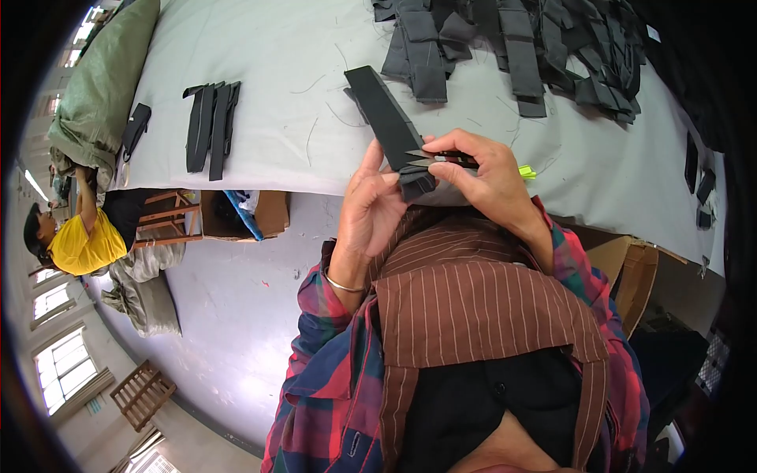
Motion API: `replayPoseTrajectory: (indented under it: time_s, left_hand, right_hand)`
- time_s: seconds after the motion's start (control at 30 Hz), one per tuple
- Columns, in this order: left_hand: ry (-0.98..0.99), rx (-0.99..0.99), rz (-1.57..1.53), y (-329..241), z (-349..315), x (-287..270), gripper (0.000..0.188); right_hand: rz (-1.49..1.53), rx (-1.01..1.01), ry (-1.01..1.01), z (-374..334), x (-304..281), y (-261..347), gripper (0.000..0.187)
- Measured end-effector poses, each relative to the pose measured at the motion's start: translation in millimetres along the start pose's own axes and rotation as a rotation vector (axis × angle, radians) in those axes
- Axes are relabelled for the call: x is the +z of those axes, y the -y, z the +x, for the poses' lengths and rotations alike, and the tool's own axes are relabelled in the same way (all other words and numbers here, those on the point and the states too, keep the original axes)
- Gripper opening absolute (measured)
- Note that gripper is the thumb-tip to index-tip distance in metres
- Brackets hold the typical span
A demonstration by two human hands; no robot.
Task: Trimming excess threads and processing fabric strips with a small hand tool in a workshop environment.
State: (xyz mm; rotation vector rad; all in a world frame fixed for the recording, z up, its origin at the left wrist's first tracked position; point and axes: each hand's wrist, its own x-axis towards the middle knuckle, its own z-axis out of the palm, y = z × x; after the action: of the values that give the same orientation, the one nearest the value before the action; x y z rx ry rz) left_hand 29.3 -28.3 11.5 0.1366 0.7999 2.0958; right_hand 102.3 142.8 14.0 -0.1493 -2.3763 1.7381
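Observation:
My left hand (369, 206) pinches the near end of a dark fabric strip (382, 109) at the table's front edge. The strip slants away to the far left over the cloth, and its near end looks folded. Between the fingers and thumb of my right hand (495, 175) is a small pair of thread snips (419, 158). Their pointed metal blades lie against the strip, just beyond my left thumb; whether they touch a thread is too small to see. Beside my right wrist sits a bright yellow-green object (527, 171).
Heaps of dark strips (516, 51) lie at the far right of the pale table cover (276, 47); several more strips (211, 130) lie to the left. A green sack (110, 71) stands at the left edge. Below are a cardboard box (274, 214) and another person in yellow (91, 243).

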Motion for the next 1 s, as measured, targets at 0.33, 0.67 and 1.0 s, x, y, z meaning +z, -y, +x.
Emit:
replayPoseTrajectory:
  time_s: [0.33,0.67,1.0]
  left_hand:
    - [-0.033,0.000,0.136,13.0,2.0,-6.0,0.048]
    - [-0.097,0.075,0.297,20.9,0.8,-5.6,0.030]
    - [-0.206,0.071,0.436,-1.9,-5.6,3.2,0.037]
  right_hand:
    - [-0.193,-0.146,-0.125,4.4,5.9,-1.9,0.046]
    - [-0.459,-0.385,-0.099,14.7,7.9,-17.6,0.042]
    - [0.076,-0.064,-0.109,26.2,4.5,2.4,0.013]
